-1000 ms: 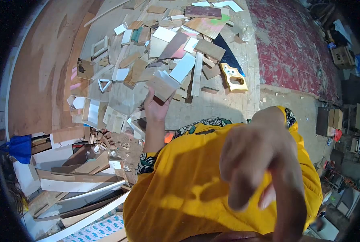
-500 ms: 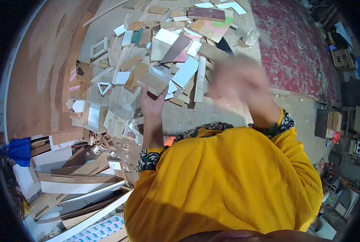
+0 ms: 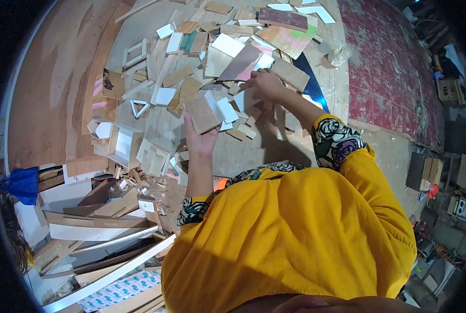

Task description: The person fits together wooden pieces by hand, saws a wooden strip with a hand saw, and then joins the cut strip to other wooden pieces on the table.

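My left hand holds a small brown wooden box-like piece from below, its white inner side facing right. My right hand reaches over the pile, its fingers bent down at the edge of a white board; its fingertips are partly hidden, so whether it grips anything cannot be made out. Around both hands lie wood offcuts, among them a mauve board, a tan board and a dark blue piece.
A white triangular frame and an open box lie on the left. Long boards are stacked at the lower left. A red patterned sheet covers the right side. Cardboard boxes stand at far right.
My right hand has moved left and forward onto the pile from its blurred place at the right. The piece in my left hand has tilted. The whole view has shifted slightly.
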